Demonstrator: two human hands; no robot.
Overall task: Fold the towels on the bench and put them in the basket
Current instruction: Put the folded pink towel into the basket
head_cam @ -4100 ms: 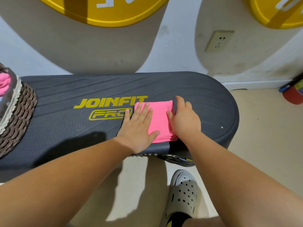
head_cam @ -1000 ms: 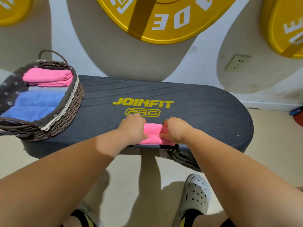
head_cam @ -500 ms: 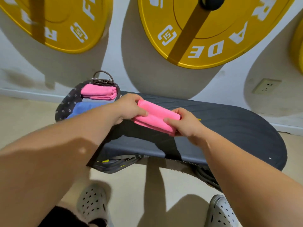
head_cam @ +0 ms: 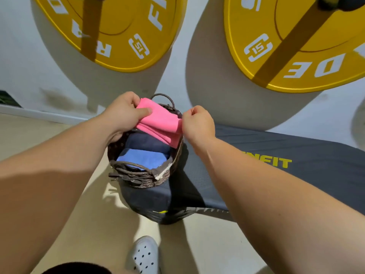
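Note:
Both my hands hold a folded pink towel (head_cam: 158, 123) over the far half of the brown wicker basket (head_cam: 142, 177). My left hand (head_cam: 122, 113) pinches its left end and my right hand (head_cam: 197, 125) grips its right end. The basket stands on the left end of the dark grey bench (head_cam: 276, 155). Inside it, a folded blue towel (head_cam: 143, 158) lies at the near side on the dark lining. The pink towel covers the far part of the basket, so what lies under it is hidden.
Two yellow weight plates (head_cam: 122, 32) (head_cam: 296, 42) hang on the white wall behind the bench. A beige floor lies below, with my grey clog (head_cam: 144, 256) on it. The wall and its baseboard run close behind the basket.
My hands lifted the folded pink towel off the middle of the bench and carried it left, until it hangs over the basket. My view has swung left with it.

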